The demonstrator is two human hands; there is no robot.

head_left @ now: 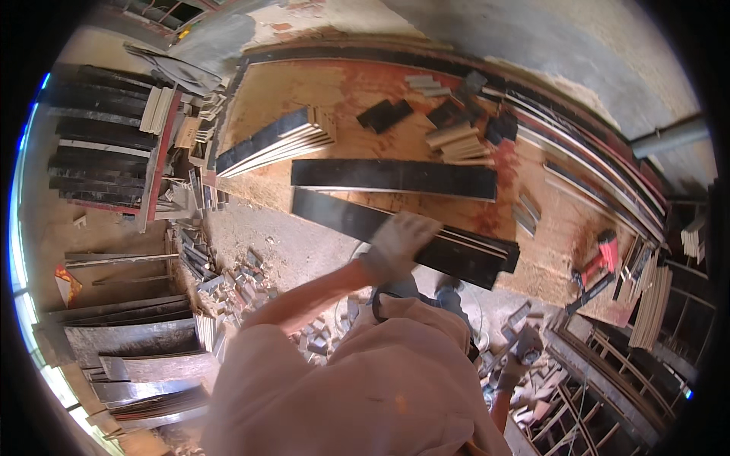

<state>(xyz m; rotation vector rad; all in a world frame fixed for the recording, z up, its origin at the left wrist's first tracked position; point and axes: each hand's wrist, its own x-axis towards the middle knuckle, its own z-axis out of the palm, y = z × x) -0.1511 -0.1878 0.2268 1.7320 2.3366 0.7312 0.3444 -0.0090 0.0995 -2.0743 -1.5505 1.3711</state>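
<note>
My left hand [401, 242], in a pale work glove, lies across a long black-faced board [342, 215] at the near edge of the bench, its fingers curled over the far edge. More black strips [464, 254] lie against this board on the right, with a pale cut edge between them. Just beyond, another long black board [391, 176] lies nearly parallel. Low on my right side, my gloved right hand [514, 368] is closed around a dark object [526, 342] above scattered offcuts; its kind is unclear.
A fanned stack of black-faced strips [277, 144] lies on the wooden bench [266, 83]. Short blocks [456, 140] sit farther back. A red nail gun [597, 262] rests at the right end. Offcuts [251, 285] litter the floor; stacked boards [99, 137] stand left.
</note>
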